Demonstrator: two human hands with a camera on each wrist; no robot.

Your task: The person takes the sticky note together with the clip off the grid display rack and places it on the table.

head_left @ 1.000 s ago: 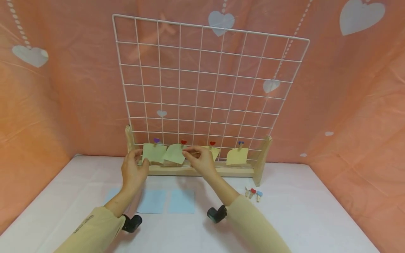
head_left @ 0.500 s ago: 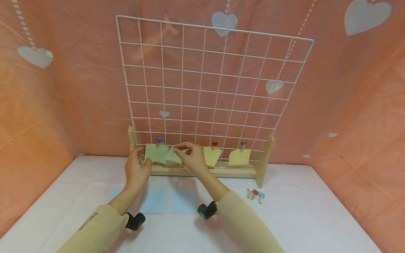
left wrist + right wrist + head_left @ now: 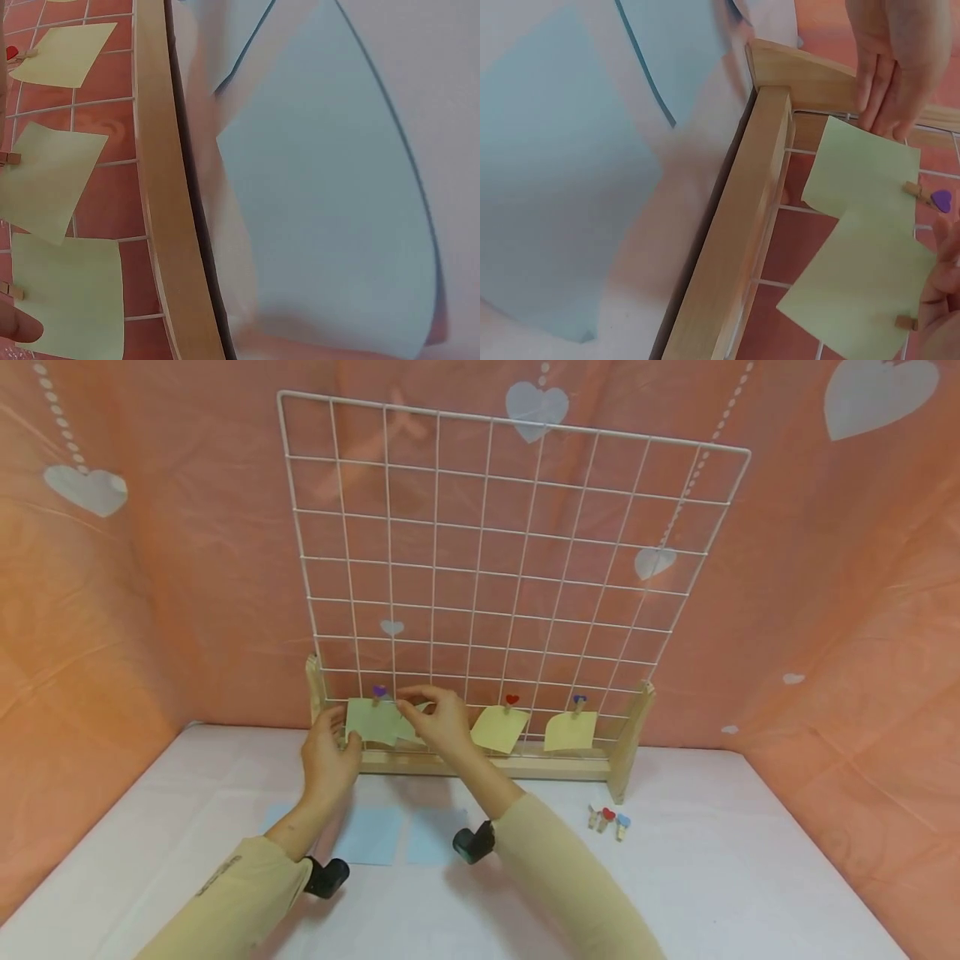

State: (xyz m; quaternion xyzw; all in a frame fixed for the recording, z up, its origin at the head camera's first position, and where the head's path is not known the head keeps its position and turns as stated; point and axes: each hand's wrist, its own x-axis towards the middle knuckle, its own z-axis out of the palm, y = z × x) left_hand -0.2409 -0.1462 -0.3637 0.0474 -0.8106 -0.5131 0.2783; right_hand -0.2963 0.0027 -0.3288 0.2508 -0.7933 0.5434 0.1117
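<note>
A white wire grid (image 3: 491, 420) stands in a wooden base, with clipped notes along its lower part. My left hand (image 3: 328, 764) is at the left edge of the leftmost green note (image 3: 371, 720); the right wrist view shows its straight fingers (image 3: 883, 97) at that edge. A clothespin with a purple heart (image 3: 940, 200) clips this note. My right hand (image 3: 444, 725) is raised before the second green note (image 3: 855, 285), thumb and index finger apart near the purple-heart clothespin. It partly covers the second note and its clothespin (image 3: 906, 322) in the head view.
Two yellow notes (image 3: 498, 729) hang farther right on the grid. Blue paper squares (image 3: 369, 839) lie on the white table before the wooden base (image 3: 555, 768), one mostly behind my left forearm. Loose heart clothespins (image 3: 608, 816) lie at the right.
My right hand has moved left along the notes, from the second green note's clothespin toward the purple-heart one, uncovering the yellow note behind it. The left hand has stayed at the leftmost note's edge.
</note>
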